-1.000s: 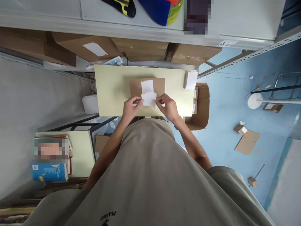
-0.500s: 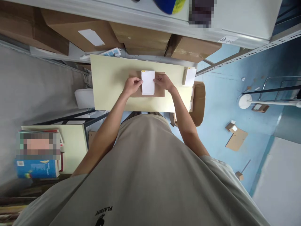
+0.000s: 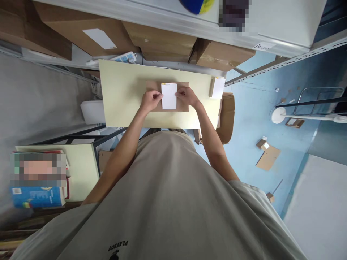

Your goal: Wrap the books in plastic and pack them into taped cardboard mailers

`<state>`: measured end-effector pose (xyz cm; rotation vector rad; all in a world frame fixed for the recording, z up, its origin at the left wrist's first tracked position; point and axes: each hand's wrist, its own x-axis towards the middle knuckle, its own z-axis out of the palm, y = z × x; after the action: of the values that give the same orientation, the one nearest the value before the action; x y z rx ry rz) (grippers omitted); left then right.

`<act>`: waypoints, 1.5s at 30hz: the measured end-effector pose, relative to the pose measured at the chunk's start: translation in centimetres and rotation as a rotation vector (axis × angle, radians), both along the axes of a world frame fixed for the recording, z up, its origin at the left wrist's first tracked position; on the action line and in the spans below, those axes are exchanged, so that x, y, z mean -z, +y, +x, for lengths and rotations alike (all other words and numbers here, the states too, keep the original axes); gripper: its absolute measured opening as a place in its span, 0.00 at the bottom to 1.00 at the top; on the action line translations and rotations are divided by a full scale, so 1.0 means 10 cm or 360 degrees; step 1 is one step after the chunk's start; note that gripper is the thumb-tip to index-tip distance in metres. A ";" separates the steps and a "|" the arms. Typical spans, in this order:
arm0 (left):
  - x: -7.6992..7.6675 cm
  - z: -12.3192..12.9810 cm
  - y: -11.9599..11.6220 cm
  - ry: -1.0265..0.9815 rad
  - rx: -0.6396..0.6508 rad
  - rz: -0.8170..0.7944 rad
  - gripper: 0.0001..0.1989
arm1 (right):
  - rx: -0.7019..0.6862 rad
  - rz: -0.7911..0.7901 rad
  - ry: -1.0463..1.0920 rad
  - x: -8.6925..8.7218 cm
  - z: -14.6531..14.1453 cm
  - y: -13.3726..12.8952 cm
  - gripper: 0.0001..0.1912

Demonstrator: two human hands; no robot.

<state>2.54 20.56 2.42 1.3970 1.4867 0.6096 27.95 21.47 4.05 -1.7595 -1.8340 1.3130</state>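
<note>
A white card with a small yellow mark at its top left [image 3: 169,96] lies over a flat brown cardboard piece [image 3: 183,104] on the pale yellow table [image 3: 121,90]. My left hand [image 3: 151,100] pinches the card's left edge between thumb and fingers. At the opposite edge, my right hand [image 3: 188,96] pinches the card in the same way. Whether the card rests flat on the cardboard or is slightly raised, I cannot tell. A stack of similar white cards [image 3: 218,87] stands at the table's right end.
Brown boxes [image 3: 162,41] line the shelf behind the table. An open carton [image 3: 227,117] is beside the table's right end. At the lower left, a blue book [image 3: 38,196] lies on a side table [image 3: 84,169]. Cardboard pieces [image 3: 268,158] lie on the blue floor.
The view has shifted slightly. The white card now appears as one even sheet, its lower edge lined up, where an offset edge showed before. Both hands still grip its sides.
</note>
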 end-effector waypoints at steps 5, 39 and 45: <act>0.00 0.00 -0.01 0.0009 -0.0024 -0.0020 0.05 | 0.0013 -0.0017 -0.0024 0.00 -0.02 0.01 0.13; 0.03 0.04 -0.11 0.0227 0.0028 0.0094 0.09 | 0.0056 0.0151 -0.0020 0.14 -0.06 -0.11 0.10; 0.03 0.06 -0.13 0.0238 0.0000 0.0125 0.09 | 0.0172 0.0258 -0.0042 0.24 -0.11 -0.18 0.12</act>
<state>3.10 19.23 2.08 1.5313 1.5950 0.5792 26.87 19.63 1.63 -1.7707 -1.7771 1.0744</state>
